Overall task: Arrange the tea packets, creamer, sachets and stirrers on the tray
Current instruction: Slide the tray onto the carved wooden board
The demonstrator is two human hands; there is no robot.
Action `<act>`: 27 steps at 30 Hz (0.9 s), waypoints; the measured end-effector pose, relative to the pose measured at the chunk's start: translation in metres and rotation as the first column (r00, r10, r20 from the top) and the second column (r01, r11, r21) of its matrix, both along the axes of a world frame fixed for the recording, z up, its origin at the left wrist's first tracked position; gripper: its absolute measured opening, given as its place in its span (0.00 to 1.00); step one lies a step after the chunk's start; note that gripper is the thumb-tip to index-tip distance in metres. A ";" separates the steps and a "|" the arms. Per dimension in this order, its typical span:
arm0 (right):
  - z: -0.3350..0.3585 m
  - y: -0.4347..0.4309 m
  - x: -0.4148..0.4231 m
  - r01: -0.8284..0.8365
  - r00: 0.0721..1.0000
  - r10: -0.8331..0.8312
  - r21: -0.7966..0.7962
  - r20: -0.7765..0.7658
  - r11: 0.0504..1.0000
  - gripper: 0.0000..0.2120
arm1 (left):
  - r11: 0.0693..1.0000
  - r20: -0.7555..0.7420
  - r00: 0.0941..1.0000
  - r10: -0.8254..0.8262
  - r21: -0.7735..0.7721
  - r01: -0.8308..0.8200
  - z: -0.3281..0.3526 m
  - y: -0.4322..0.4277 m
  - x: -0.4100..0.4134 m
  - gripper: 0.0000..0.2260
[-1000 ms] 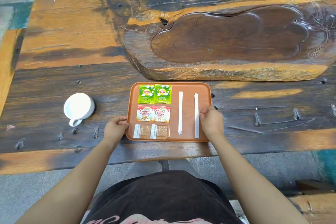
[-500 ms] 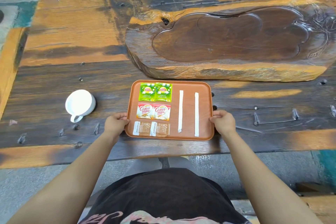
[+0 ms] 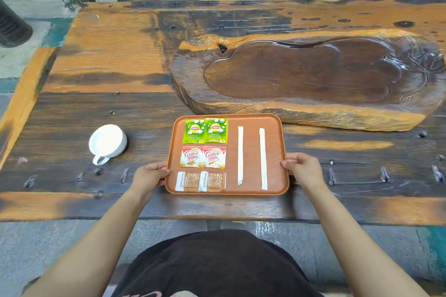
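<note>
An orange-brown tray lies near the table's front edge. On its left side sit two green tea packets, below them two red-and-white creamer packets, and at the front two brown sachets. Two white wrapped stirrers lie lengthwise on the right half. My left hand grips the tray's left rim and my right hand grips its right rim.
A white cup rests on its side to the left of the tray. A big carved wooden slab fills the table behind and to the right. The table's front edge runs just below the tray.
My right hand left the right stirrer and took hold of the tray's right rim. My head tilted up, so more of the far table shows.
</note>
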State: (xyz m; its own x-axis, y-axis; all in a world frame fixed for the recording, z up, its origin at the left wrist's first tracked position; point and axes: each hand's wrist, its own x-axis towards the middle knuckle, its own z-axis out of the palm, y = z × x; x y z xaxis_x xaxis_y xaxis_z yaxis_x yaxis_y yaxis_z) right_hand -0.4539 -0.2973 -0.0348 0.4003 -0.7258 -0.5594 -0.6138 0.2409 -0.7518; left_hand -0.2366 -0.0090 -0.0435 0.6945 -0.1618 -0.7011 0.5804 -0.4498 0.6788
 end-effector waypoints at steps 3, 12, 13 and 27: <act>0.013 -0.018 -0.001 0.001 1.000 0.000 -0.036 0.026 0.999 0.07 | 0.999 0.019 1.000 -0.024 -0.035 0.024 0.010 -0.018 0.002 0.14; 0.053 -0.101 0.020 0.085 0.994 -0.075 -0.132 0.078 0.988 0.07 | 0.988 0.119 0.987 -0.104 -0.106 0.116 0.058 -0.117 0.036 0.14; 0.056 -0.112 0.024 0.097 0.993 -0.085 -0.149 0.085 0.984 0.07 | 0.986 0.130 0.985 -0.114 -0.108 0.128 0.062 -0.130 0.041 0.14; 0.053 -0.247 0.073 0.212 0.964 -0.248 -0.291 -0.094 0.933 0.09 | 0.963 0.232 0.935 -0.267 0.028 0.268 0.046 -0.291 0.093 0.11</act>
State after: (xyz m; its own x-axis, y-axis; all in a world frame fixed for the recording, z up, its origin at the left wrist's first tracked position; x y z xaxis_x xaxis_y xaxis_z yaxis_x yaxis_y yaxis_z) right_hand -0.3805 -0.5440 0.0181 0.1428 -0.9224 -0.3589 -0.6612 0.1809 -0.7281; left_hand -0.1433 -0.3000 0.0023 0.7680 -0.3665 -0.5252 0.2657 -0.5639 0.7820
